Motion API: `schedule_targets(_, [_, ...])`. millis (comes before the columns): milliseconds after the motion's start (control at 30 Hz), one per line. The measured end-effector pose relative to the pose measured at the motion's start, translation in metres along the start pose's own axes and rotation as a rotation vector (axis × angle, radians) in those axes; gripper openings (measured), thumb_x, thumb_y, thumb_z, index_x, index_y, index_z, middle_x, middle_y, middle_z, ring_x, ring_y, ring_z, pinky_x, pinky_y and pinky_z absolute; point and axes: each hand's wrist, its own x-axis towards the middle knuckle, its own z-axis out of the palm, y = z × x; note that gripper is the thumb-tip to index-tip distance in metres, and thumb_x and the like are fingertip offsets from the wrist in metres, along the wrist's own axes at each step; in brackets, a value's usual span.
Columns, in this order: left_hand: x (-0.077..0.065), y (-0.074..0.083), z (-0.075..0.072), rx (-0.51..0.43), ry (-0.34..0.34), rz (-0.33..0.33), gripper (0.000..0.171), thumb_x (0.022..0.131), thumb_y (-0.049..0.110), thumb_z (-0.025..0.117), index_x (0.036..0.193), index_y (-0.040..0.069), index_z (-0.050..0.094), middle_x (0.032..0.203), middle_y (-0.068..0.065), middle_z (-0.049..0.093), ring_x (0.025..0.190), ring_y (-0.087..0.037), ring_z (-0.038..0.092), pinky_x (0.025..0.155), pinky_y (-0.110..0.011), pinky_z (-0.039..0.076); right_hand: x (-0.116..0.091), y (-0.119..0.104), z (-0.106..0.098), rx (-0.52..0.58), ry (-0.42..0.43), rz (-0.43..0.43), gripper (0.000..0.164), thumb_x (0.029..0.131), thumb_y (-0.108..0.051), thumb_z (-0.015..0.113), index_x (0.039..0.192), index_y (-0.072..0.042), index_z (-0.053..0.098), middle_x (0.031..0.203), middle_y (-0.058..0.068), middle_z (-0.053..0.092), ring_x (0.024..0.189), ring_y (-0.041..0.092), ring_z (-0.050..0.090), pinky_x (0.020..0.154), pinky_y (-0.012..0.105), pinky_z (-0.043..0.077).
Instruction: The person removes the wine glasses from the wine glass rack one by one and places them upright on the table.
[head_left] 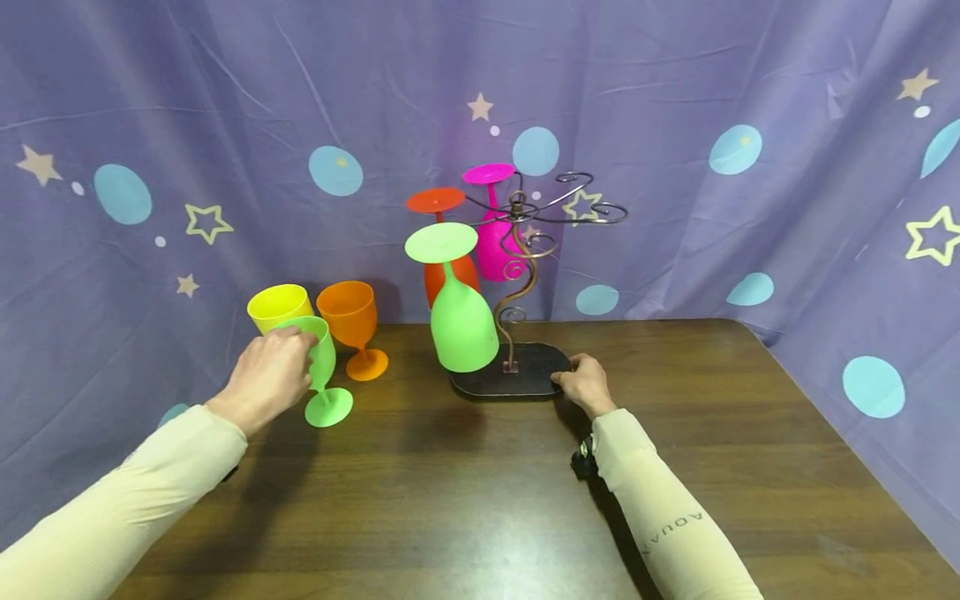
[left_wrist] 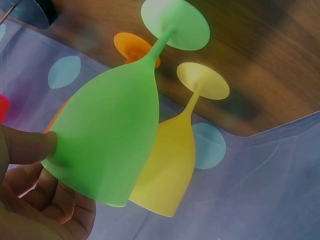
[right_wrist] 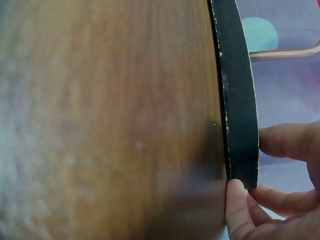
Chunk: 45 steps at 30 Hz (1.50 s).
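On the left of the head view, my left hand (head_left: pixel 272 372) pinches the rim of a light-green plastic goblet (head_left: pixel 322 360). The left wrist view shows the thumb (left_wrist: pixel 35 146) on the outside of the bowl, the other fingers partly behind it. A yellow goblet (head_left: pixel 276 302) and an orange goblet (head_left: pixel 351 315) stand upright just beyond. My right hand (head_left: pixel 587 386) grips the right end of the black base (head_left: pixel 540 373) of a metal goblet rack (head_left: pixel 522 287). In the right wrist view, thumb and fingers hold the base's edge (right_wrist: pixel 241 110).
Hanging upside down from the rack's left arms are another light-green goblet (head_left: pixel 463 325), a red-orange goblet (head_left: pixel 442 279) and a magenta goblet (head_left: pixel 498 242). Curled bare arms (head_left: pixel 600 218) reach out to the right. A purple curtain (head_left: pixel 660 75) hangs behind the wooden table (head_left: pixel 420 500).
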Motion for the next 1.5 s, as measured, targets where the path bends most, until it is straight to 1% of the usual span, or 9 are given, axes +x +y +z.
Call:
schedule_targets(333, [0.002,0.0,0.004,0.026,0.032,0.015,0.013,0.066,-0.006,0.064,0.075,0.002,0.06,0.07,-0.012,0.056,0.065,-0.038,0.056,0.059,-0.053,0.044,0.0,-0.002,-0.001,-0.015,0.005,-0.004,0.052,0.082,-0.016,0.07,0.124,0.01,0.052,0.123,0.028,0.055,0.116,0.04,0.049,0.099,0.048,0.039])
schedule_targets(567, [0.003,0.001,0.001,0.02,0.0,-0.028,0.013,0.069,-0.002,0.066,0.082,-0.001,0.063,0.075,-0.016,0.057,0.07,-0.041,0.057,0.061,-0.055,0.044,0.0,-0.002,0.0,-0.028,0.004,-0.007,0.053,0.083,-0.016,0.07,0.125,0.01,0.052,0.124,0.028,0.055,0.117,0.04,0.05,0.1,0.047,0.039])
schedule_targets(733, [0.017,0.014,-0.018,-0.091,-0.015,-0.137,0.035,0.079,0.012,0.068,0.107,-0.008,0.061,0.097,-0.025,0.059,0.088,-0.046,0.056,0.071,-0.059,0.045,0.001,-0.002,0.001,-0.029,-0.001,-0.012,0.053,0.083,-0.016,0.07,0.125,0.01,0.051,0.125,0.028,0.054,0.118,0.041,0.049,0.1,0.048,0.039])
schedule_targets(800, [0.027,0.023,-0.03,-0.152,0.009,-0.164,0.041,0.082,0.015,0.068,0.114,-0.009,0.058,0.103,-0.026,0.058,0.091,-0.044,0.055,0.075,-0.057,0.045,0.001,-0.001,0.002,-0.032,0.0,-0.016,0.053,0.083,-0.016,0.07,0.125,0.01,0.051,0.125,0.029,0.054,0.118,0.041,0.049,0.1,0.048,0.039])
schedule_targets(867, [0.039,0.035,-0.042,-0.201,0.055,-0.158,0.043,0.082,0.016,0.069,0.116,-0.008,0.057,0.104,-0.024,0.058,0.093,-0.041,0.055,0.078,-0.054,0.045,0.002,0.0,0.002,-0.036,0.001,-0.011,0.053,0.083,-0.017,0.07,0.125,0.01,0.051,0.125,0.028,0.054,0.118,0.041,0.049,0.101,0.048,0.039])
schedule_targets(1000, [0.056,0.064,-0.06,-0.29,0.22,-0.05,0.046,0.08,0.018,0.074,0.117,-0.004,0.058,0.105,-0.019,0.058,0.096,-0.036,0.054,0.083,-0.049,0.044,0.002,0.0,0.001,-0.042,0.0,-0.007,0.052,0.084,-0.017,0.069,0.125,0.01,0.052,0.124,0.028,0.054,0.118,0.041,0.049,0.101,0.048,0.039])
schedule_targets(1200, [0.075,0.102,-0.067,-0.396,0.486,0.24,0.047,0.076,0.014,0.079,0.114,-0.005,0.059,0.106,-0.019,0.055,0.098,-0.033,0.051,0.087,-0.042,0.041,0.001,-0.002,0.0,-0.035,-0.012,-0.012,0.052,0.085,-0.018,0.069,0.125,0.009,0.051,0.126,0.028,0.054,0.118,0.04,0.049,0.1,0.048,0.039])
schedule_targets(1367, [0.087,0.121,-0.062,-0.373,0.585,0.393,0.035,0.077,0.004,0.077,0.106,-0.005,0.062,0.102,-0.019,0.055,0.093,-0.034,0.049,0.083,-0.039,0.041,0.0,-0.001,0.0,-0.036,-0.023,-0.011,0.052,0.085,-0.017,0.069,0.127,0.009,0.05,0.127,0.028,0.053,0.119,0.041,0.048,0.099,0.049,0.04])
schedule_targets(1500, [0.093,0.129,-0.058,-0.348,0.661,0.424,0.015,0.08,-0.005,0.068,0.094,-0.003,0.064,0.093,-0.016,0.056,0.083,-0.034,0.05,0.075,-0.04,0.041,0.001,0.0,0.001,-0.042,-0.014,-0.013,0.052,0.085,-0.017,0.068,0.126,0.009,0.051,0.126,0.028,0.053,0.118,0.041,0.049,0.099,0.049,0.04])
